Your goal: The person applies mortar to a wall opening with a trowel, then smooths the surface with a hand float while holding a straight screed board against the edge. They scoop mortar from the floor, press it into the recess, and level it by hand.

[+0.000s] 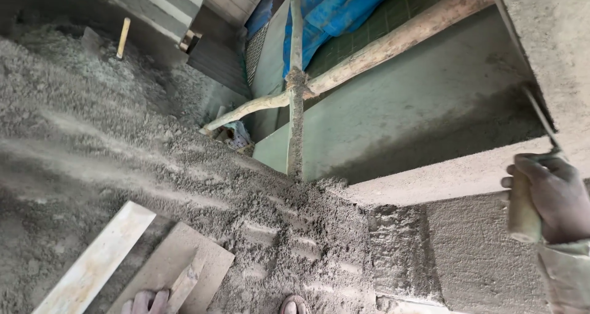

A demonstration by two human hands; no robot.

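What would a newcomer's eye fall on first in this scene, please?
Probably the right hand at the right edge, gripping a trowel's wooden handle against a freshly plastered grey wall. Next, the big heap of grey mortar filling the left, with pale boards lying at its foot.

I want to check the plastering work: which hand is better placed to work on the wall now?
The right hand, probably. It grips the trowel handle right against the plastered wall. The left hand is not in view.
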